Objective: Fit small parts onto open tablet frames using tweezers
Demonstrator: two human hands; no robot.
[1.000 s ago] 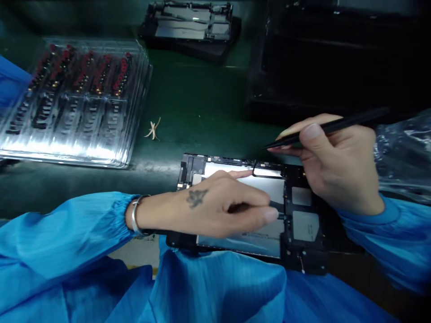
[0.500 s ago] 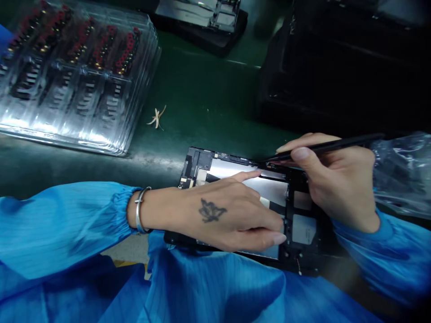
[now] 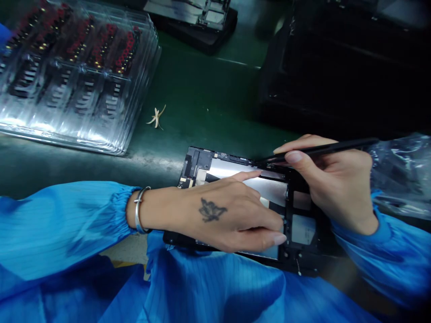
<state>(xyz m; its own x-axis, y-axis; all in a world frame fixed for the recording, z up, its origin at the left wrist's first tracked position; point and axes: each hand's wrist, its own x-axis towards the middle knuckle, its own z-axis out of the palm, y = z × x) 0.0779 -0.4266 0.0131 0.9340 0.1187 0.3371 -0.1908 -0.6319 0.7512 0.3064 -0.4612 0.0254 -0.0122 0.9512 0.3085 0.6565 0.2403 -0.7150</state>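
Our right hand (image 3: 332,179) is closed in a pen-like pinch on a thin black stylus (image 3: 323,150), thumb and forefinger pressing it from either side, and its dark tip sits at the far edge of the opened tablet chassis (image 3: 235,197), just beyond our left index fingertip. Since a second ago that tip has come down from above the frame to rest on the upper rim, and over the last half second it has barely shifted, so we judge the tool is now seated at the spot being worked rather than travelling to it. Our left hand (image 3: 222,215) lies flat across the silvery middle plate of the chassis, fingers together and extended, gripping nothing, merely pressing the unit down; the index finger points toward the stylus tip and the other fingertips reach the dark right-hand section with its pale square patches. It has kept this pose for the last half second, which suggests we are bracing the part. The chassis lies at the near edge of the green surface (image 3: 202,98), partly over our blue sleeves. Farther out to the left sits a clear blister tray (image 3: 77,76) of small red and black components, with a pale scrap (image 3: 155,117) on the mat between tray and chassis. A second opened chassis (image 3: 195,18) lies at the far edge, a dark bin (image 3: 336,67) stands at the far right, and crinkled clear plastic (image 3: 400,170) lies beside our right wrist.
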